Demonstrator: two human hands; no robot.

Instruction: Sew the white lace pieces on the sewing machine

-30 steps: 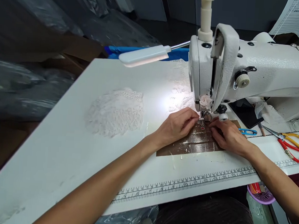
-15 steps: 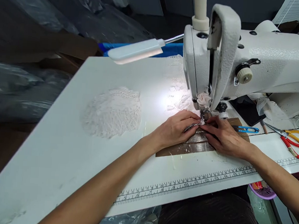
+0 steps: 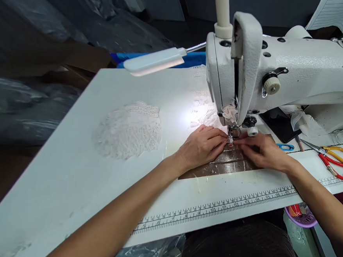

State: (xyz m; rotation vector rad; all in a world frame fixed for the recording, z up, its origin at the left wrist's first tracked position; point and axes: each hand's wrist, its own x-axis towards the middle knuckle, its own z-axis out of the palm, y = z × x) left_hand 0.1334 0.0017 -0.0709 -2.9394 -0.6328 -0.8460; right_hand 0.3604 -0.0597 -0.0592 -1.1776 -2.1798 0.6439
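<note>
My left hand is closed on a small piece of white lace just in front of the presser foot of the white sewing machine. From the other side, my right hand pinches close to the lace's right edge; its fingertips are too small to make out exactly. Both hands rest over a brown taped sheet. Behind the needle lies more white lace, lit by the lamp. A pile of white lace pieces sits to the left.
Right of my hands are blue thread snips, red-and-yellow scissors and a dark phone. A printed ruler runs along the table's front edge. A purple basket hangs below at the right.
The view has shifted slightly, with the machine appearing further left. My right hand has moved a little to the right relative to the needle, and less lace shows between my hands.
</note>
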